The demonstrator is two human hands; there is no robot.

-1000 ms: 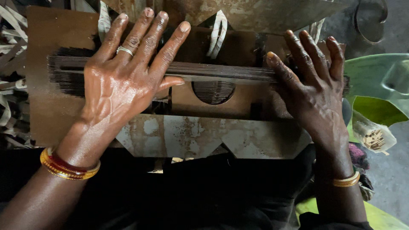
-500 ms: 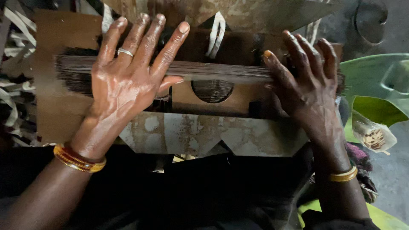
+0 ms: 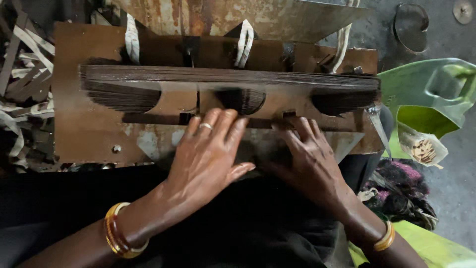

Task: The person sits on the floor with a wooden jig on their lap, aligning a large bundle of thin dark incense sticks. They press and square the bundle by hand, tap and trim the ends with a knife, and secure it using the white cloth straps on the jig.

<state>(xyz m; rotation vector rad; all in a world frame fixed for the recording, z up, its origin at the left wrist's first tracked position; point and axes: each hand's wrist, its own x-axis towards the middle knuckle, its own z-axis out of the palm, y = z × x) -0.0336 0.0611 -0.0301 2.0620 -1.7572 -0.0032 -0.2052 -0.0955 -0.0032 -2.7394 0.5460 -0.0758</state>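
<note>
Far left: heap of pale loose strips (image 3: pixel 20 74), number not countable. Centre: one rusty brown board (image 3: pixel 84 129) lying across the lap, bearing one long bundle of thin dark sticks (image 3: pixel 223 77) laid left to right along its far half, ends spreading over three rounded cut-outs; two white cord loops (image 3: pixel 244 42) rise behind it, a third cord at the far right. Left hand (image 3: pixel 208 159), one ring, two bangles at the wrist, lies flat on the near half of the board, fingers spread, gripping nothing, fingertips touching a dark bar just near of the bundle. Right hand (image 3: pixel 310 161), one bangle, lies just beside it, fingers loosely spread and pressed down on the board, pinching nothing. Step judged: hands resting near of the bundle, between strokes of rolling or evening the sticks; next move likely calls for both palms to go far onto the bundle with even pressure. Right: one green plastic bag (image 3: pixel 436 94), one small clear packet of short pale sticks (image 3: pixel 421 149), one dark cloth bundle (image 3: pixel 401 193)
</note>
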